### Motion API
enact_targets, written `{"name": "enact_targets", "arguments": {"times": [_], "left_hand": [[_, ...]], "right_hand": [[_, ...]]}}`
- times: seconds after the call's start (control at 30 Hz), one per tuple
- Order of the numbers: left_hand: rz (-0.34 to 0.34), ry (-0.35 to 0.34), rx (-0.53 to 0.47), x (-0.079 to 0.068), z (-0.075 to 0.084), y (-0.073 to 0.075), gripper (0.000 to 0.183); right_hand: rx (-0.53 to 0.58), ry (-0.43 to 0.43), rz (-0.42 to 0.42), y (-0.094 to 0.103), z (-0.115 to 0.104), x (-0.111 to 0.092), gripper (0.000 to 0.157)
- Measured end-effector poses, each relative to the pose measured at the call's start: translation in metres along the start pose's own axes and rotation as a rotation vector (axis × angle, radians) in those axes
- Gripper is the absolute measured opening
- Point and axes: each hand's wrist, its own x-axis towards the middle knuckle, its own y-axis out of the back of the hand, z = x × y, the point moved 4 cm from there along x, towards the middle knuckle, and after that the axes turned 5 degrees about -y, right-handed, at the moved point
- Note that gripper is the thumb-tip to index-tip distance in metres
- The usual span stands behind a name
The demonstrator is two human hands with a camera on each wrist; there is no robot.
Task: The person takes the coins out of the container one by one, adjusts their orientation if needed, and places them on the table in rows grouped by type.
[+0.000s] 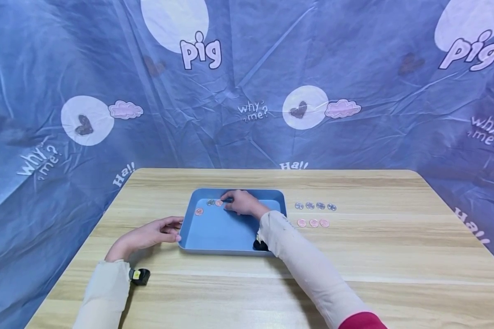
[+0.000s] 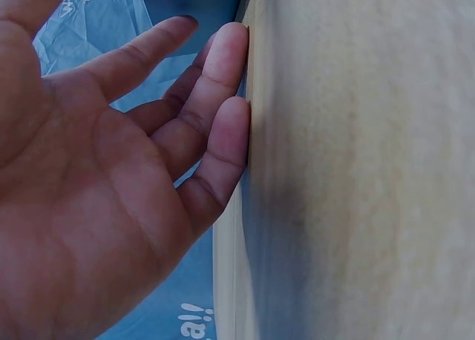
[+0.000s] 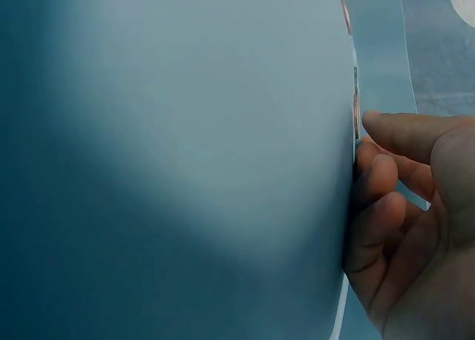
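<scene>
My right hand is over the far part of a blue tray, its fingertips right at a copper coin. A silvery coin lies just left of that one, and another copper coin sits nearer the tray's left side. In the right wrist view, the fingers are bent low over the tray floor beside the coins' edges, with no coin showing in their grasp. At the tray's left wall is my left hand, its loosely bent fingers and thumb by the rim.
Right of the tray, several silvery coins form a row on the wooden table. Nearer me is a row of three copper coins. A blue printed cloth hangs behind the table and along its sides.
</scene>
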Motion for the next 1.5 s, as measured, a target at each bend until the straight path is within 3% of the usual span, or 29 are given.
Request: {"name": "enact_targets", "arguments": {"times": [0.23, 0.47, 0.77, 0.97, 1.5], "left_hand": [[-0.002, -0.009, 0.001, 0.0, 0.0, 0.0, 0.075], [0.003, 0.0, 0.001, 0.0, -0.001, 0.001, 0.075], [0.008, -0.001, 0.017, 0.001, -0.001, 0.002, 0.076], [0.006, 0.007, 0.012, 0.001, -0.002, 0.002, 0.075], [-0.002, -0.002, 0.0, 0.0, -0.002, 0.002, 0.075]], "right_hand": [[-0.094, -0.006, 0.021, -0.001, -0.007, 0.0, 0.029], [-0.087, -0.002, 0.037, -0.001, -0.008, -0.002, 0.019], [-0.165, 0.011, 0.066, -0.001, -0.013, -0.001, 0.026], [-0.173, 0.005, 0.06, -0.001, -0.013, -0.001, 0.018], [-0.2, 0.001, 0.075, -0.006, -0.015, 0.0, 0.017]]}}
